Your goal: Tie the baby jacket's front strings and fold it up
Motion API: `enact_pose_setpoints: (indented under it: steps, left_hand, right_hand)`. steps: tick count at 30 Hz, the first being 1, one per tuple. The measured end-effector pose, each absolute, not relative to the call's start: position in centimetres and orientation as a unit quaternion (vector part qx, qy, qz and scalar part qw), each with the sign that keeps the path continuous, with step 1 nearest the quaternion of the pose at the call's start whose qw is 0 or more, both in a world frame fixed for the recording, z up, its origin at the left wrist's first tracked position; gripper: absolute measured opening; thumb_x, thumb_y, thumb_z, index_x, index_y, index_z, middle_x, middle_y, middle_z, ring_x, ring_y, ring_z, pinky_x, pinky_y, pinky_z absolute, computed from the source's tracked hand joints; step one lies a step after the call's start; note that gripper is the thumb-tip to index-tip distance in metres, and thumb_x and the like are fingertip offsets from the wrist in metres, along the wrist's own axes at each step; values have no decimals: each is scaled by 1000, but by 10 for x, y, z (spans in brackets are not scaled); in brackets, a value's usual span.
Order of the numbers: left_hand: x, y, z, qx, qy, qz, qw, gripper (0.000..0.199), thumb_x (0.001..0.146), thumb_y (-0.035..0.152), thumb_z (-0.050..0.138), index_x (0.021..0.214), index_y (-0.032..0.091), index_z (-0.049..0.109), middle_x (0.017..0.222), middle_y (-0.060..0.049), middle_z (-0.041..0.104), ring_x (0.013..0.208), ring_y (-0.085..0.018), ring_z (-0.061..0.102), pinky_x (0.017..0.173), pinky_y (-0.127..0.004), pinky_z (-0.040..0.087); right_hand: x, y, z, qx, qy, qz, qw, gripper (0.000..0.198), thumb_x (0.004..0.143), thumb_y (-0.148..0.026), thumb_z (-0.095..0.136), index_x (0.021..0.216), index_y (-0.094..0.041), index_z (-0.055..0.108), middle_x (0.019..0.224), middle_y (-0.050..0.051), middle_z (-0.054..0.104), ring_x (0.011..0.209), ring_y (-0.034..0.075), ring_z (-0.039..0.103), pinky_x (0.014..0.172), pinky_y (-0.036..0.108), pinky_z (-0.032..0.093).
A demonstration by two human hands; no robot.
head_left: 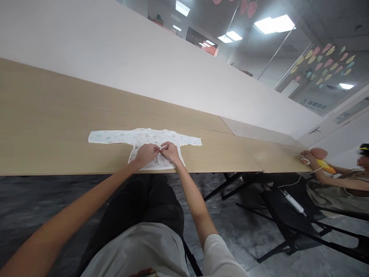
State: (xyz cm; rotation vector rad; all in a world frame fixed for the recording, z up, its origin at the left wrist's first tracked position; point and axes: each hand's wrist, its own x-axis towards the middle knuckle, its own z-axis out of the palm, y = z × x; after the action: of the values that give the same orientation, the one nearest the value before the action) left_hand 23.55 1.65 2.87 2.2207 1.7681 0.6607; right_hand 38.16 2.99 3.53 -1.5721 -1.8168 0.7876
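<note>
On the table (52, 115), a printed long-sleeved baby shirt (144, 134) lies flat, presumably keeping its front accessible, left hand (147, 153) and right hand (170, 151) pinching fabric mid-front.

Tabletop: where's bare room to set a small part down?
Free: the tabletop left of the patterned shirt; the strip between shirt and white wall; the stretch right of the shirt, up to the doll. Crowded: the shirt's front, where left hand and right hand meet, and the far right end, with the doll and another person's hand.
</note>
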Motion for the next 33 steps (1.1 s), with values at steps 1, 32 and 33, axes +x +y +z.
enact_pose_setpoints:
  steps: [1,32,33]
  left_hand:
    - [236,16,29,754,607,226,109,37,86,31,46,98,18,78,101,-11,76,97,-29,69,81,-34,49]
    - [219,12,0,856,486,165,57,54,97,38,30,143,19,52,150,-12,49,143,-24,40,116,-42,29]
    - [218,13,-1,858,487,158,49,54,98,39,30,144,20,51,152,-12,47,143,-25,39,117,-43,27]
  right_hand:
    - [381,30,36,-597,-684,292,301,27,72,-7,63,96,-19,68,76,-2,72,76,15,68,75,24,52]
    - [390,-50,13,-503,-830,80,226,30,96,-16,47,107,-22,74,116,10,71,112,24,63,102,36,44]
    - [390,-54,12,-503,-831,74,224,32,96,-15,46,111,-23,73,118,10,71,116,24,62,104,37,43]
